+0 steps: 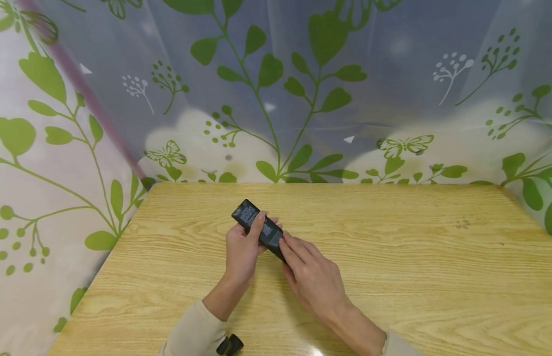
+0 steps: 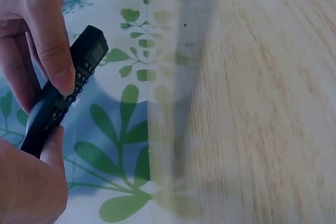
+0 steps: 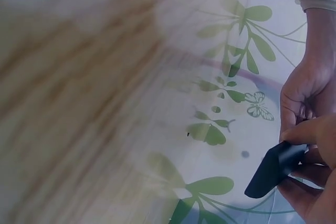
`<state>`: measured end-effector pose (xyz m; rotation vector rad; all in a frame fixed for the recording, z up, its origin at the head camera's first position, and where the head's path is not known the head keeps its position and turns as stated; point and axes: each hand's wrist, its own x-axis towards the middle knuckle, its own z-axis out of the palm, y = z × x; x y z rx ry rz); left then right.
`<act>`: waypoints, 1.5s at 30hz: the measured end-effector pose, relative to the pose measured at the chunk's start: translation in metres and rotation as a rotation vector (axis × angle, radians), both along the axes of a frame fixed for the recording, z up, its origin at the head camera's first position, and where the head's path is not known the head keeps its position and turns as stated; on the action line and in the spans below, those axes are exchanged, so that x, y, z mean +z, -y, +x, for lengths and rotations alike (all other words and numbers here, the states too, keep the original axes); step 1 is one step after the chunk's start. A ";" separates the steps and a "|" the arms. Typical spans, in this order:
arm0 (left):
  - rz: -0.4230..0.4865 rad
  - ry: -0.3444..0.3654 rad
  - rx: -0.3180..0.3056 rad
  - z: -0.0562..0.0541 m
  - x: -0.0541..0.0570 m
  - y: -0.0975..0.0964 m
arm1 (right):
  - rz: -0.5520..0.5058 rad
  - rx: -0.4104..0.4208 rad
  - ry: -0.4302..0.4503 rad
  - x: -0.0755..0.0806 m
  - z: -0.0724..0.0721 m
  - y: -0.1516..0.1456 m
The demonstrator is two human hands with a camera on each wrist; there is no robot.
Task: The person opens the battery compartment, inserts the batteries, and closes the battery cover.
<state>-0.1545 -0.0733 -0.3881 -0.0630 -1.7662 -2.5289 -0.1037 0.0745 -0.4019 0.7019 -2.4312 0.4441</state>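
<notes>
A black remote control is held in both hands over the table, its back with printed white labels turned up in the head view. My left hand grips its middle, thumb laid across the back. At the nearer end, my right hand pinches it, fingertips on the back. From the left wrist, the button side of the remote control shows, with the right thumb over the keys. The right wrist view catches one dark end of the remote control past the fingers.
A wood-grain table lies under the hands. Behind it and at its left hangs a curtain printed with green leaves and butterflies. A small black device sits by the left sleeve.
</notes>
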 end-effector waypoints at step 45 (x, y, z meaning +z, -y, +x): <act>0.005 -0.130 -0.165 -0.002 -0.001 0.001 | -0.502 0.145 0.465 0.014 -0.007 -0.026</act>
